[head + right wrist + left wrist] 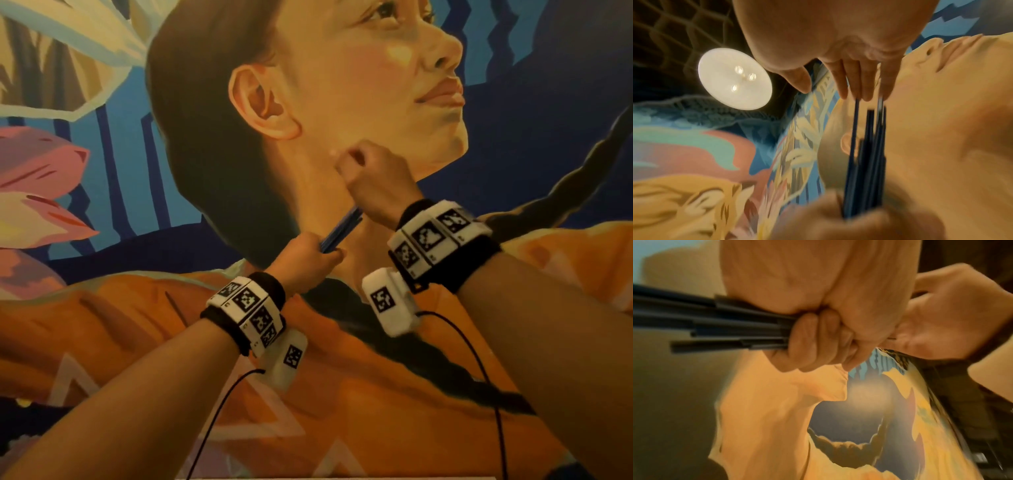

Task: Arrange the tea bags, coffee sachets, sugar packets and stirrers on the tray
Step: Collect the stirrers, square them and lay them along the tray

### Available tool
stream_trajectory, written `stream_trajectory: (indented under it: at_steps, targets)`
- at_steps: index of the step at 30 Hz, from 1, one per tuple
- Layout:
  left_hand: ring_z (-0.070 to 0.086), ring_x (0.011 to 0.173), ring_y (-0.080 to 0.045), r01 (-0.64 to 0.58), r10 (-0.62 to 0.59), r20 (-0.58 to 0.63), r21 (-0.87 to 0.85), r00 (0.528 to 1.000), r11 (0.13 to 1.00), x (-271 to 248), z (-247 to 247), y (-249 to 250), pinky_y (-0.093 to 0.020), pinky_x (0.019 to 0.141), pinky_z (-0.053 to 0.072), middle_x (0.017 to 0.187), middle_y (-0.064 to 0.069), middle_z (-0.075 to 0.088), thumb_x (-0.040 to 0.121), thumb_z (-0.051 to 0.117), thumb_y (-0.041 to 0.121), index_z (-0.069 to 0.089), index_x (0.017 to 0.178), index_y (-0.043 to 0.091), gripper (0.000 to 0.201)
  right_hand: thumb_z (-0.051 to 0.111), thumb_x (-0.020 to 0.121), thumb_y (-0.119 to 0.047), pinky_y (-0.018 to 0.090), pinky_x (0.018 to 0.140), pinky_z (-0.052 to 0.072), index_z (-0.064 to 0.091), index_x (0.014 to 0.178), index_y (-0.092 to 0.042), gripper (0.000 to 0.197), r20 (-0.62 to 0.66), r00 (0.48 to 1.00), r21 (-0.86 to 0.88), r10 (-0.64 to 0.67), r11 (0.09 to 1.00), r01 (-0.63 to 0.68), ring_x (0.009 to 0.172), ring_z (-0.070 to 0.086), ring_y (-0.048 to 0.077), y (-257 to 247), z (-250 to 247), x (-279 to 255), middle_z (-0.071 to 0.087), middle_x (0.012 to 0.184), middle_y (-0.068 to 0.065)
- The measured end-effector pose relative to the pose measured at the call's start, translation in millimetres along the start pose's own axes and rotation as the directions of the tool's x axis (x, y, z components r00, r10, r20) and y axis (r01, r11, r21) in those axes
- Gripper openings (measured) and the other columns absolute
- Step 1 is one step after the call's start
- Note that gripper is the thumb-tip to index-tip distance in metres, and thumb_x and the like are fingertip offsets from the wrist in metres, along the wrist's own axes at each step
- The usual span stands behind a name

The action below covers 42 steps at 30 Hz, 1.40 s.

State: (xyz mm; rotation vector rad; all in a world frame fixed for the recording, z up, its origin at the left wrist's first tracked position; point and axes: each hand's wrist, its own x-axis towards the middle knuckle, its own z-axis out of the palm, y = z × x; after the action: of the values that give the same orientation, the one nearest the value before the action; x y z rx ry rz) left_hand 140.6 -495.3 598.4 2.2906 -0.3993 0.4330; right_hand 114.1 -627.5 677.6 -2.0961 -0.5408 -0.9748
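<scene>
Both hands were raised in front of a painted mural [102, 171], holding one bundle of dark blue stirrers [340, 230] between them. The left hand [305, 258] was closed in a fist around the bundle's lower end, fingers [807, 344] curled tight, and the sticks ran up and to the right from that fist toward the right hand [375, 180]. In the left wrist view the stirrers [715, 324] jutted out past the knuckles in uneven lengths. The right hand sat above, its fingertips [865, 91] pressed together and pinching the tips of some sticks; the stirrers [867, 162] fanned slightly below those fingers and ran down into the left fist. How many sticks the right hand pinched could not be told. Each wrist wore a black band with white marker blocks [435, 236]. A round ceiling lamp [735, 78] glowed in the right wrist view.
</scene>
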Motion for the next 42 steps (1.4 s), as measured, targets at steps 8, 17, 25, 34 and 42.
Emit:
stream_trajectory:
  at_steps: [8,17,25,34,42]
  targets:
    - [0.063,0.087,-0.02,-0.184,0.165,0.084,0.333,0.983,0.925,-6.8,-8.8,1.7,-0.034,0.08,0.055,0.099,-0.005,0.065,0.1,0.054,0.028,0.061,0.116,0.016,0.021,0.044,0.097,-0.051,0.03,0.062,0.037,0.057,0.058,-0.018,0.053,0.413,0.911,-0.191,0.025,0.98,0.06,0.06,0.051,0.015,25.4,25.0,-27.1,0.057,0.062,0.001]
    - [0.059,0.065,-0.021,-0.154,0.116,0.102,0.606,0.988,0.781,-2.9,-13.4,-0.9,-0.028,0.052,0.045,0.08,-0.006,0.061,0.094,0.057,0.019,0.057,0.084,0.013,0.013,0.062,0.084,-0.023,0.032,0.067,0.05,0.057,0.107,-0.022,0.023,0.573,0.805,-0.583,0.153,0.767,0.269,0.079,0.057,0.019,14.4,26.0,-52.5,0.06,0.095,0.001]
    - [0.059,0.064,-0.023,-0.19,0.202,0.05,0.609,0.978,0.77,-12.0,-13.7,9.9,-0.041,0.056,0.054,0.083,-0.006,0.057,0.085,0.069,0.018,0.028,0.107,0.018,0.046,0.043,0.098,-0.029,0.033,0.067,0.038,0.059,0.107,-0.021,0.019,0.375,0.921,-0.714,-0.104,0.602,0.358,0.069,0.046,0.018,23.4,40.4,-57.4,0.065,0.093,0.0]
    - [0.066,0.076,-0.026,-0.206,0.114,0.206,0.513,0.972,0.833,-8.6,-21.1,11.4,-0.05,0.067,0.06,0.091,-0.008,0.062,0.086,0.066,0.013,0.032,0.12,0.013,0.048,0.084,0.065,-0.022,0.021,0.042,0.018,0.06,0.056,-0.014,0.027,0.267,0.906,-0.661,-0.328,0.622,0.42,0.029,0.04,0.018,40.0,47.7,-59.2,0.051,0.046,0.0]
    - [0.067,0.077,-0.027,-0.207,0.091,0.241,0.512,0.966,0.834,-7.3,-15.3,7.2,-0.05,0.07,0.06,0.089,-0.01,0.064,0.083,0.068,0.009,0.029,0.127,0.013,0.059,0.04,0.099,-0.028,0.027,0.05,0.027,0.043,0.07,-0.02,0.03,0.449,0.861,-0.672,-0.24,0.544,0.502,0.056,0.043,0.017,39.9,45.1,-65.0,0.04,0.064,-0.005]
